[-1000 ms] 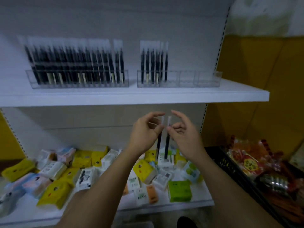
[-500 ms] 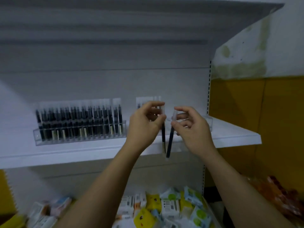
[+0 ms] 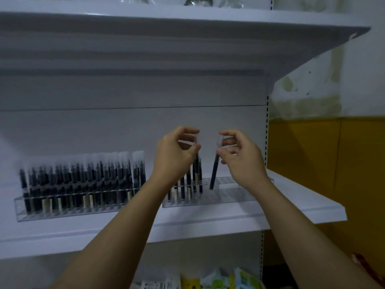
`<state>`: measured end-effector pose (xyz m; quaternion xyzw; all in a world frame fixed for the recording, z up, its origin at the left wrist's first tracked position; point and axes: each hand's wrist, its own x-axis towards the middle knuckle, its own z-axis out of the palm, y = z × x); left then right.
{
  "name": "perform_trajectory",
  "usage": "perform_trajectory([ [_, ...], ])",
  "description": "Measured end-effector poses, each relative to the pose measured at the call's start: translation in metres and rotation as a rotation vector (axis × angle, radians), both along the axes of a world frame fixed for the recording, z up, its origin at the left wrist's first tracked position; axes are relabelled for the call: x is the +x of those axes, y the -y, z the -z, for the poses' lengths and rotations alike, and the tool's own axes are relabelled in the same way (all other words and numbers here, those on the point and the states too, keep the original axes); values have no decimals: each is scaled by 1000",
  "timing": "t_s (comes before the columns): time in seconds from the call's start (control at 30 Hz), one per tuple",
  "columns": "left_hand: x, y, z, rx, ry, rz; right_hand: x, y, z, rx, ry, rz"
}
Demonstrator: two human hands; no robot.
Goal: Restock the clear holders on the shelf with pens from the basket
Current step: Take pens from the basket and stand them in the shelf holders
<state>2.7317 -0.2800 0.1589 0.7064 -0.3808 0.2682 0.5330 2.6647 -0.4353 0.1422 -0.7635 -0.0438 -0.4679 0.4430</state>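
Two clear holders stand on the white shelf (image 3: 302, 211). The left holder (image 3: 68, 211) is packed with several black pens in clear sleeves. The right holder (image 3: 229, 195) has several pens at its left end. My left hand (image 3: 175, 155) pinches the top of a black pen (image 3: 196, 176) standing among those pens. My right hand (image 3: 241, 157) pinches a second black pen (image 3: 214, 174) by its clear top, tilted, its lower tip at the holder's bare slots. The basket is out of view.
Another white shelf (image 3: 187, 28) overhangs just above the hands. Colourful small packets (image 3: 218, 282) lie on the shelf below. A yellow wall panel (image 3: 333, 163) is to the right of the shelving upright.
Both hands rose from below the shelf up to the right holder, each carrying a pen. The pens now reach the holder's slots. My view tilted upward.
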Motion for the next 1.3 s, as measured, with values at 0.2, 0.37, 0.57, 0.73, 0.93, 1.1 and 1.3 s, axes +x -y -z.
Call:
perform_trajectory([
  [0.2,29,12,-10,10,55,-22,34,5,-13,8,24,-13],
  [0.37,47,22,-5,22,34,-27,54,7,-14,12,9,-20],
  [0.57,55,23,-1,39,28,-47,64,10,-6,7,-51,-39],
  [0.73,53,20,-2,66,24,-87,66,7,12,-157,-268,-70],
  [0.93,55,20,16,225,33,-178,58,11,29,-378,-386,7],
  [1.1,58,22,22,301,96,-334,56,16,27,-395,-425,-5],
  [1.3,56,18,20,360,144,-356,50,15,30,-371,-430,17],
])
